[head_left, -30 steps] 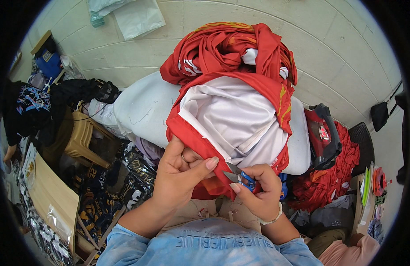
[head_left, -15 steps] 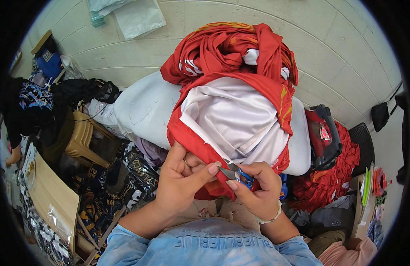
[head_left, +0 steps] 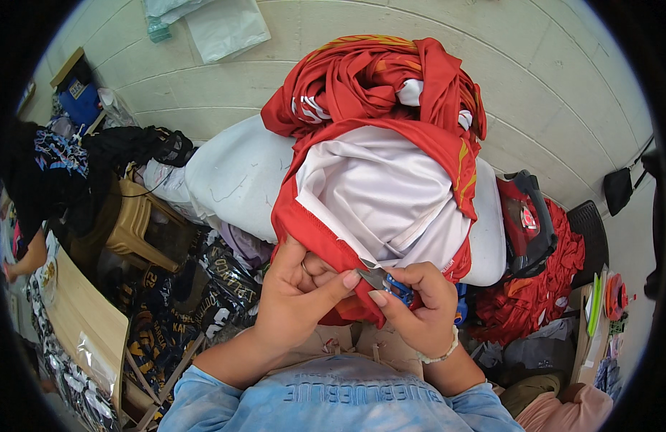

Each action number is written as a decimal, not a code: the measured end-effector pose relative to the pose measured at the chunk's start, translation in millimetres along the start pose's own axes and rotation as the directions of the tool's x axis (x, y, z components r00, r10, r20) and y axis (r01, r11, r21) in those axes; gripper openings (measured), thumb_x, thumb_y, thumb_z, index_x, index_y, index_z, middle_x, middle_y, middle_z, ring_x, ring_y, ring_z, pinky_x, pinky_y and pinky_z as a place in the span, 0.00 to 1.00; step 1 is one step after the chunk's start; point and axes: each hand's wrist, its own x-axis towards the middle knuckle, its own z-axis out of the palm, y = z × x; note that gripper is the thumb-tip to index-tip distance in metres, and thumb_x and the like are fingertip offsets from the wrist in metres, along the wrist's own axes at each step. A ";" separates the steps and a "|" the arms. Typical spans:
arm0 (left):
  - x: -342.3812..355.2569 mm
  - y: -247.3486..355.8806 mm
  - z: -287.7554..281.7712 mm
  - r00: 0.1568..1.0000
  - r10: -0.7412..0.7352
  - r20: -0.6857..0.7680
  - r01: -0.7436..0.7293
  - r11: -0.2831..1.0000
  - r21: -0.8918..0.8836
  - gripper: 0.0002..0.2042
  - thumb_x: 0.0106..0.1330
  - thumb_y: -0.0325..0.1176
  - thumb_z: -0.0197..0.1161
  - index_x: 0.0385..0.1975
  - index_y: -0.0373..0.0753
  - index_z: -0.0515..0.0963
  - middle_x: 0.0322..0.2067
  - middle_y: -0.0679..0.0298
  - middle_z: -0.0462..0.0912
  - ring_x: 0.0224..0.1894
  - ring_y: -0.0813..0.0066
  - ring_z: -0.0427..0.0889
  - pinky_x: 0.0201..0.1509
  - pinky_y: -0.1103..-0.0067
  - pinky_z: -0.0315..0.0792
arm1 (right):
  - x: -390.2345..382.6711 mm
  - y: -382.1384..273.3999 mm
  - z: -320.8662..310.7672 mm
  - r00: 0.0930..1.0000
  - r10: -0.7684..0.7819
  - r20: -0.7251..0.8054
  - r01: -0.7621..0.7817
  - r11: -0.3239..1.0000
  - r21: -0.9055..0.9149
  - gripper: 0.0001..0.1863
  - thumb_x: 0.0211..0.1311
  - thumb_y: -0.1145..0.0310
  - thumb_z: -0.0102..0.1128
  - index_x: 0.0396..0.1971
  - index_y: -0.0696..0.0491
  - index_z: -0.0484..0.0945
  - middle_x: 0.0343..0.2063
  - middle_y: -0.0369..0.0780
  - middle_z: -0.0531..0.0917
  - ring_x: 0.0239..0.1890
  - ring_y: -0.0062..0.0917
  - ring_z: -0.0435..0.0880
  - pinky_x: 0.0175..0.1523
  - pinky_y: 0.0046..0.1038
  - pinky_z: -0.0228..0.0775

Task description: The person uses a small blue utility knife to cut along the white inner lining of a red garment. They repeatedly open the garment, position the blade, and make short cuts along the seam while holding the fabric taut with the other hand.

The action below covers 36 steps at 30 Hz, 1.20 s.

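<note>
In the lower middle of the frame, the left hand (head_left: 293, 288) is nearly closed, its thumb and fingers pinched together on the red edge of a shirt (head_left: 320, 234). Just to its right, the right hand (head_left: 423, 306) is curled shut around the blue handles of small scissors (head_left: 398, 289), whose blades point left at that edge, near the left thumb tip; how far apart the blades stand I cannot tell. The shirt lies in the centre of the frame, white inside showing, over a pale padded board (head_left: 239, 169). A heap of red clothes (head_left: 347, 86) sits at upper centre, and an iron (head_left: 524, 219) stands right of centre
</note>
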 end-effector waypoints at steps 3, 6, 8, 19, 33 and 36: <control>-0.7 -2.2 -1.0 1.000 0.024 0.018 -0.025 0.999 0.037 0.25 0.63 0.15 0.55 0.59 0.32 0.56 0.47 0.55 0.77 0.49 0.73 0.78 0.53 0.79 0.72 | 0.3 1.2 -0.7 1.000 -0.026 -0.012 0.026 0.999 -0.019 0.15 0.50 0.72 0.71 0.35 0.61 0.77 0.27 0.41 0.82 0.26 0.18 0.81 0.32 0.19 0.72; -0.7 -2.8 -2.1 0.999 0.029 0.031 -0.031 0.998 0.058 0.24 0.63 0.15 0.54 0.57 0.32 0.57 0.47 0.54 0.77 0.50 0.72 0.78 0.53 0.79 0.72 | 1.1 -0.1 -4.5 0.999 -0.047 0.005 0.047 0.994 -0.096 0.14 0.50 0.72 0.71 0.34 0.61 0.77 0.28 0.42 0.82 0.26 0.18 0.81 0.32 0.19 0.71; -0.4 -2.8 -2.3 0.999 0.027 0.025 -0.028 0.999 0.044 0.23 0.63 0.15 0.54 0.57 0.32 0.58 0.47 0.54 0.77 0.50 0.72 0.78 0.53 0.79 0.72 | 1.5 -1.3 -5.8 0.999 -0.045 0.025 0.047 0.991 -0.122 0.14 0.50 0.72 0.71 0.35 0.61 0.76 0.28 0.41 0.82 0.27 0.17 0.81 0.32 0.19 0.71; 7.3 -0.7 2.7 0.991 -0.025 -0.132 0.019 0.999 -0.046 0.25 0.63 0.17 0.56 0.59 0.32 0.57 0.49 0.55 0.76 0.52 0.70 0.77 0.55 0.77 0.71 | -4.2 9.6 -4.9 0.927 0.311 0.210 -0.367 0.871 0.327 0.11 0.53 0.81 0.62 0.33 0.57 0.70 0.29 0.32 0.77 0.30 0.09 0.71 0.35 0.13 0.61; 8.3 -1.5 2.2 0.993 -0.021 -0.115 0.018 1.000 -0.025 0.29 0.61 0.18 0.58 0.62 0.35 0.56 0.46 0.55 0.78 0.46 0.69 0.81 0.45 0.77 0.79 | -6.9 7.4 -10.8 0.997 0.059 0.052 -0.066 0.989 0.136 0.16 0.50 0.74 0.71 0.35 0.60 0.72 0.26 0.37 0.81 0.27 0.12 0.77 0.33 0.16 0.68; 8.0 -2.4 3.2 0.995 -0.023 -0.096 0.024 1.000 0.006 0.29 0.60 0.17 0.58 0.62 0.35 0.56 0.46 0.55 0.78 0.47 0.69 0.80 0.48 0.76 0.77 | -5.4 6.6 -9.6 1.000 0.022 0.019 -0.023 0.998 0.063 0.16 0.49 0.73 0.72 0.35 0.60 0.73 0.26 0.39 0.82 0.27 0.13 0.78 0.32 0.16 0.69</control>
